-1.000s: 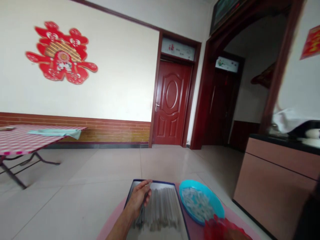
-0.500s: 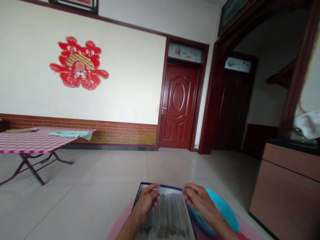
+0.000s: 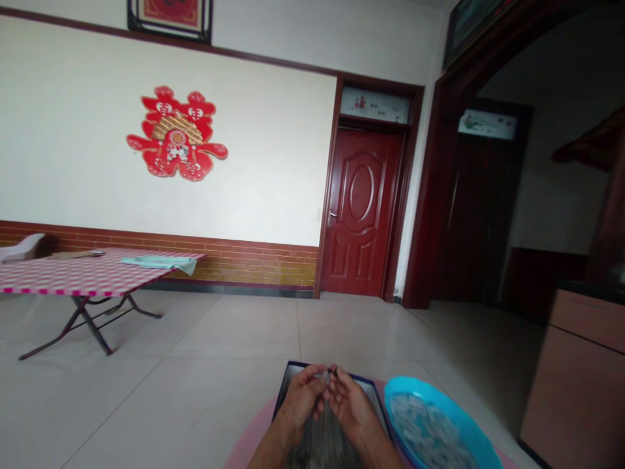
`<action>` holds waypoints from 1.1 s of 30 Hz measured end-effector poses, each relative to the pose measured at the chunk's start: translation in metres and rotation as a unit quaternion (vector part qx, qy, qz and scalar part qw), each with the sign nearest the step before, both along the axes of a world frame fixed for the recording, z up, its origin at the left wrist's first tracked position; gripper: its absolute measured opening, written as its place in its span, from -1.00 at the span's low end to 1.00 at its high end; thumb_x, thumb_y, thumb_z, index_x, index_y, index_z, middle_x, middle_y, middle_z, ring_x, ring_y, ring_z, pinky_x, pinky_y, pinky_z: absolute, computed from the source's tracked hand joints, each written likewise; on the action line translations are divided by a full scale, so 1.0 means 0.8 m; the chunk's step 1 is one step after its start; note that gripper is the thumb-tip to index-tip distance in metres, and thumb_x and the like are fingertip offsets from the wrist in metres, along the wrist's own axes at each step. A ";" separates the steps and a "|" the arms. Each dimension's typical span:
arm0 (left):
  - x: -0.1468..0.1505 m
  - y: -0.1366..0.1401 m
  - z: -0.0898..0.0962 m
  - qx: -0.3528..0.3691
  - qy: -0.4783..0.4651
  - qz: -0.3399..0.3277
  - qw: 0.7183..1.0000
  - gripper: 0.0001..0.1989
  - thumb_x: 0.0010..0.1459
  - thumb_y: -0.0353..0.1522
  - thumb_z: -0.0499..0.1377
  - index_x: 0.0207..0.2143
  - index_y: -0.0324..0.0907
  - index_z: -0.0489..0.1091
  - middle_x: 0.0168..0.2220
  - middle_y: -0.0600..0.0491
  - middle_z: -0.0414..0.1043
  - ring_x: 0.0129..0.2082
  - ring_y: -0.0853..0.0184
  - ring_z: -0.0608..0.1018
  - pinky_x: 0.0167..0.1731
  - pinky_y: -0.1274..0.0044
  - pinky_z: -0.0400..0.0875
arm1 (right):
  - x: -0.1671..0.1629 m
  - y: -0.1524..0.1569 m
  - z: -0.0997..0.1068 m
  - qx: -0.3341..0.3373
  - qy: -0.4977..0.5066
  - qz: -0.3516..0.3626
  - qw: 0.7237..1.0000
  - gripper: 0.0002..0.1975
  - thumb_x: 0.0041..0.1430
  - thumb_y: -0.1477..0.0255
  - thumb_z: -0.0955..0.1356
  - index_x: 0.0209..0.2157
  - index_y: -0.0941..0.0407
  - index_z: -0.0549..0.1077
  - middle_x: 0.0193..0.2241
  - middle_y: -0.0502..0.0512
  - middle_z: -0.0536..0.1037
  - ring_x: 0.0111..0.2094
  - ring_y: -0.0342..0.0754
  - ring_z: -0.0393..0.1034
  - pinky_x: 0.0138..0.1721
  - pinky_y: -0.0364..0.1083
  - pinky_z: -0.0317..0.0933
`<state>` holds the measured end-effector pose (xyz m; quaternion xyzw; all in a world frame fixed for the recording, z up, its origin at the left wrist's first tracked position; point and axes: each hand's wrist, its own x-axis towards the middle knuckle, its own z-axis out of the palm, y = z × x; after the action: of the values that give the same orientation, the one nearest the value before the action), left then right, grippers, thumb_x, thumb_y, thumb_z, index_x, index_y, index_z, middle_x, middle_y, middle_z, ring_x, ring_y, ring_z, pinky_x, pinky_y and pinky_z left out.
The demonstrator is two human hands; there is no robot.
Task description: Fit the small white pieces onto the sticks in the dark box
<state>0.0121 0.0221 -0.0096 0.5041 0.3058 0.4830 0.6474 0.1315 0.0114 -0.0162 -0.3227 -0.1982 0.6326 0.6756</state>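
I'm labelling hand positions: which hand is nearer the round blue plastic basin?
Right. The right hand is left of the round blue plastic basin; the left hand is farther left.

I get soft light, brightest on the pale far wall [image 3: 268, 195], with shadow filling the archway [image 3: 424, 208] at far right. The near whitish pieces [image 3: 430, 423] look smeared, and lens distortion slants the cabinet [image 3: 576, 397] at right.

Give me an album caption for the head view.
Left hand beside right hand above a tray, near a blue basin.
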 end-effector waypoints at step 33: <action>-0.005 0.000 0.003 0.025 0.059 -0.009 0.998 -0.67 -0.08 -0.24 0.20 -0.27 -0.25 0.42 -0.64 0.20 0.31 -0.74 0.52 0.25 -0.74 0.66 0.04 | -0.007 -0.009 0.001 0.038 -0.080 -0.042 0.995 -0.52 -0.41 0.24 0.60 -0.37 0.13 0.55 -0.52 0.00 0.56 -0.48 -0.13 0.41 -0.45 -0.15 0.33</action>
<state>0.0083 0.0221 -0.0072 0.5503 0.3266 0.4542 0.6198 0.1263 0.0043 -0.0154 -0.3545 -0.2622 0.5678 0.6952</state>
